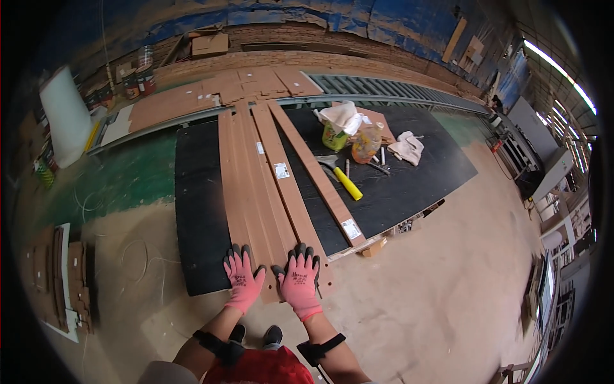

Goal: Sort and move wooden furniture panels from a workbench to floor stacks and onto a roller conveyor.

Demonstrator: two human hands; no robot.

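My left hand (243, 275), in a pink glove with dark fingertips, lies flat with fingers spread on the near end of a wide brown wood-coloured board (246, 179). Gloved the same way, my right hand (299, 280) rests palm down, fingers stretched, over the near end of a second brown board (291, 198) beside it. That second board carries white labels and has small holes at its near end. To the right, apart from these two, a narrower brown strip (320, 176) lies slanting with a label near its end. All of them lie on a black-covered table (198, 211).
A scraper with a yellow handle (348, 184) lies right of the strip. Behind it stand a green container (334, 139) with a cloth on top and a clear plastic bottle (366, 144). A crumpled cloth (407, 148) lies farther right. Along the back runs a roller conveyor (377, 88) bearing brown panels (173, 102).
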